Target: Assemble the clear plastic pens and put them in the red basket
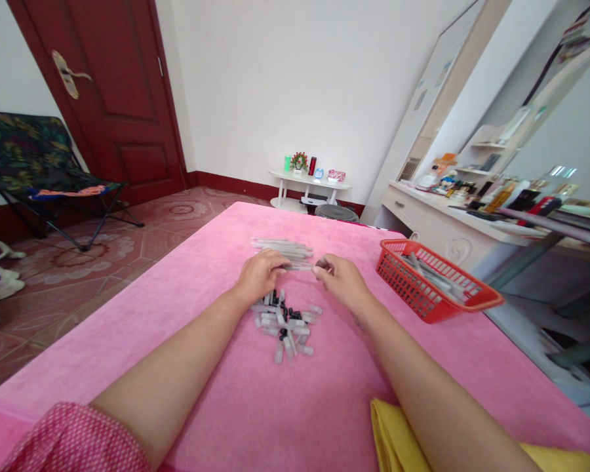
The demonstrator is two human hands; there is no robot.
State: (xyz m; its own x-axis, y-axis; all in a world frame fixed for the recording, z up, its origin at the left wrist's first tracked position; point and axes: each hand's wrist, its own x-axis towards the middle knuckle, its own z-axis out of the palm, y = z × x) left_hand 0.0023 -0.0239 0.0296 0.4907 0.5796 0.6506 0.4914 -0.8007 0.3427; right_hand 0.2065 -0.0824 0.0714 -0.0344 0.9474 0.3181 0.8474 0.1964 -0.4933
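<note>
Between my two hands, just above the pink cloth, is a thin, pale pen barrel (301, 267) lying crosswise. My left hand (261, 274) pinches its left end with fingers closed. At its right end the fingertips of my right hand (341, 278) are closed on it; a small dark bit shows by them, too blurred to name. Just beyond my hands lies a bundle of similar pale barrels (281, 245). Nearer to me is a loose heap of clear pen caps (279, 317) mixed with small black pieces (295, 314).
An orange-red plastic basket (403, 286) with more pale barrels stands on the table's right side. A folded yellow cloth (398, 436) lies by my right forearm. The pink tablecloth (177, 314) covers the table. A dressing table (423, 213) stands beyond the right edge.
</note>
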